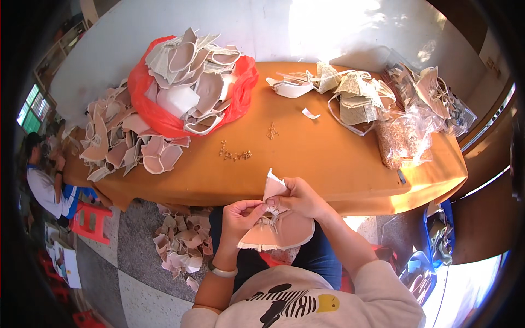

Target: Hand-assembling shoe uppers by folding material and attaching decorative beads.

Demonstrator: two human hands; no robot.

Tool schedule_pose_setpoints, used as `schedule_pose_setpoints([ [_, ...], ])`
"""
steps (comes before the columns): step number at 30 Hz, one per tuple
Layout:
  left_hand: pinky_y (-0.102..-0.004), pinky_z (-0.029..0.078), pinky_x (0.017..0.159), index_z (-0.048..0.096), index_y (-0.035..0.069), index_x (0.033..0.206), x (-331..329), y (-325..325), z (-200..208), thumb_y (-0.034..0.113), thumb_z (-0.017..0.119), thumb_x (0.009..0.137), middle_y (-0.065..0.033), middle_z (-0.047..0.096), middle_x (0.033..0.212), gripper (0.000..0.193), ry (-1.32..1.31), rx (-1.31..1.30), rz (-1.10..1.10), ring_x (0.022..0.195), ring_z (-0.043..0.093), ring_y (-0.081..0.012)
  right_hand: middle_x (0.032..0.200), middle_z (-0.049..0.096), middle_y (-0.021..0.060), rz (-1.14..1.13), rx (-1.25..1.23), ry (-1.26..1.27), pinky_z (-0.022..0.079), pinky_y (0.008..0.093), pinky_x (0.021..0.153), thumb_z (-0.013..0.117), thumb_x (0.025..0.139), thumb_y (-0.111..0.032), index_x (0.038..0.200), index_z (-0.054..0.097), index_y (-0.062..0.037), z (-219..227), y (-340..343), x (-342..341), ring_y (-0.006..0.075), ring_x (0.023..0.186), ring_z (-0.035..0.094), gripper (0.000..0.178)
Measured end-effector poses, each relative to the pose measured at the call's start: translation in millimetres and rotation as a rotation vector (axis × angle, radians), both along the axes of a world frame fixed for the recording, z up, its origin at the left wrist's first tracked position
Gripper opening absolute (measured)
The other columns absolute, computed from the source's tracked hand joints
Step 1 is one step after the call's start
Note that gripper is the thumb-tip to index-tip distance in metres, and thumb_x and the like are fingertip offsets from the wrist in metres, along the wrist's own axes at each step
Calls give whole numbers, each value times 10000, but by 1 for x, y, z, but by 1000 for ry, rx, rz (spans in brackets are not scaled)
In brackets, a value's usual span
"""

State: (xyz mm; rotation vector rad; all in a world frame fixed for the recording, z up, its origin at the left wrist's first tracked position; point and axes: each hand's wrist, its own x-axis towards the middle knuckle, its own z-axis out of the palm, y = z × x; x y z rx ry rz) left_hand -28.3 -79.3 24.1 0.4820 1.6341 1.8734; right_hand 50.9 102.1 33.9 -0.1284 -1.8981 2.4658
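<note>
Over my lap, in front of the table edge, I hold a pinkish-beige shoe upper [284, 230] with a pale cut edge. Its narrow end points up toward the table, and its wide curved part hangs down. My left hand [240, 217] pinches at its middle, where thin pale strips or cords come together. The right hand [299, 200] grips the piece just below the narrow end, thumb pressed near the left fingertips. Whatever small part lies between the fingertips is too small to make out. Tiny gold-coloured pieces [236, 155] lie scattered on the table beyond my hands, beside another little gold pile [272, 131].
An orange-brown cloth covers the table [322, 158]. Shoe uppers overflow a red plastic bag [249, 87]; another heap [117, 136] lies left. Pale uppers [358, 93] and a clear bag of tiny golden bits [402, 139] sit right. More pieces [183, 240] cover the floor. A person [46, 186] sits far left.
</note>
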Motion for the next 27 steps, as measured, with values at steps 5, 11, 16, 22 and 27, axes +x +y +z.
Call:
schedule_pose_setpoints([
  [5,-177,466,562,716,-37,925,1,3,2,52,736,833,-21,683,734,129,93,-40,-36,630,591,-30,922,694,57,-82,94,-56,526,246,751,670,893,-34,983,636,27,3,-1,8,99,836,650,115],
  [11,-204,484,577,714,-50,910,10,20,5,30,730,803,-28,683,726,135,345,-66,101,636,602,-56,769,682,145,-293,494,14,513,300,637,742,826,-120,904,633,45,7,0,12,159,714,660,213],
  [16,-203,479,568,716,-41,896,3,22,10,-25,741,766,-42,682,710,134,553,-4,278,612,596,-53,697,649,163,-864,1194,373,498,323,581,750,831,-259,864,638,25,58,4,19,232,597,636,307],
  [22,-279,527,586,723,23,876,25,47,50,-7,761,730,-85,695,829,154,1152,-121,323,640,661,-185,702,673,125,-443,502,137,517,298,580,733,850,-253,865,669,42,75,-4,38,181,608,648,302],
  [27,-309,551,655,716,36,895,37,52,57,49,771,738,-86,696,885,167,1351,-66,279,733,691,-254,778,700,79,-422,210,134,541,257,600,686,901,-168,964,662,37,47,1,30,116,675,665,216],
])
